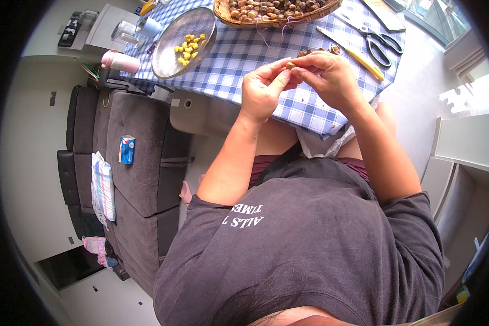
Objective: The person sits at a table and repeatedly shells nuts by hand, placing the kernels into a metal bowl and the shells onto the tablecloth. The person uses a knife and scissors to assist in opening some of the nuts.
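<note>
Over the front edge of the table, my left hand [263,91] and my right hand [332,79] meet at the fingertips. Between them they pinch one small brown chestnut [290,65]. Brown shell pieces [335,49] lie just beyond my right hand, partly hidden by it. To the left, a round metal mesh strainer [163,57] holds several yellow peeled kernels [186,48]. A wicker basket [265,23] full of unpeeled brown chestnuts [273,9] stands at the far side.
A yellow-handled knife [364,62] and black-handled scissors [377,47] lie right of my hands on the blue checked tablecloth [228,67]. A pink bottle [120,62] stands at the left edge. A plastic bag [322,146] hangs at my lap. A grey sofa [134,114] is left.
</note>
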`<state>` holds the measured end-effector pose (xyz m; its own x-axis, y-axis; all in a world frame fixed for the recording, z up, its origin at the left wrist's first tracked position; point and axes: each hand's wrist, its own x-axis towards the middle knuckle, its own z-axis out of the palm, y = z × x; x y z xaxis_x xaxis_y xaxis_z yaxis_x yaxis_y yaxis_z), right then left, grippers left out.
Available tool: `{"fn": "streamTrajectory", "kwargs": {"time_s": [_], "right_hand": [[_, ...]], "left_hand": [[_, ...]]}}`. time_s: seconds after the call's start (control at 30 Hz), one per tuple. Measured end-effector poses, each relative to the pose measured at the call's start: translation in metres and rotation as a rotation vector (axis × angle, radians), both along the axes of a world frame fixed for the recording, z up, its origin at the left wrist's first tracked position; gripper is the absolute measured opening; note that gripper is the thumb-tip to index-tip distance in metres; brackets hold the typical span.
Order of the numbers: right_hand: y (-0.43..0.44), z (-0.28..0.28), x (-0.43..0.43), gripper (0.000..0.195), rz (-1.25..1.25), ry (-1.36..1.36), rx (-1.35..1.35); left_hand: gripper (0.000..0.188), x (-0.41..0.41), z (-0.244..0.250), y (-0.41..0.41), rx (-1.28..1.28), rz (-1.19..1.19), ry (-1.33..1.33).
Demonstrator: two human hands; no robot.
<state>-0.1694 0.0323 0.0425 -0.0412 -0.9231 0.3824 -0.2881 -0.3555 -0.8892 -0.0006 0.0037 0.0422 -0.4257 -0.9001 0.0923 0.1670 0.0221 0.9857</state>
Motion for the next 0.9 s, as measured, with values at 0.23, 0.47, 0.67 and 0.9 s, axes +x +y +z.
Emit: {"fn": "streamTrajectory", "kwargs": {"time_s": [0.23, 0.47, 0.67, 0.9], "right_hand": [[0.004, 0.007, -0.004, 0.02, 0.023, 0.27, -0.195], [0.008, 0.018, 0.005, 0.02, 0.026, 0.123, -0.009], [-0.006, -0.008, 0.012, 0.018, -0.09, -0.08, 0.076], [-0.013, -0.011, 0.0, 0.011, -0.045, -0.527, 0.247]], "left_hand": [[0.027, 0.011, -0.007, -0.007, 0.244, -0.062, 0.025], [0.019, 0.0, -0.001, 0.009, -0.092, 0.067, -0.059], [0.024, -0.008, -0.004, 0.01, -0.21, 0.127, -0.107], [0.03, -0.007, -0.006, -0.007, 0.358, -0.061, 0.226]]}}
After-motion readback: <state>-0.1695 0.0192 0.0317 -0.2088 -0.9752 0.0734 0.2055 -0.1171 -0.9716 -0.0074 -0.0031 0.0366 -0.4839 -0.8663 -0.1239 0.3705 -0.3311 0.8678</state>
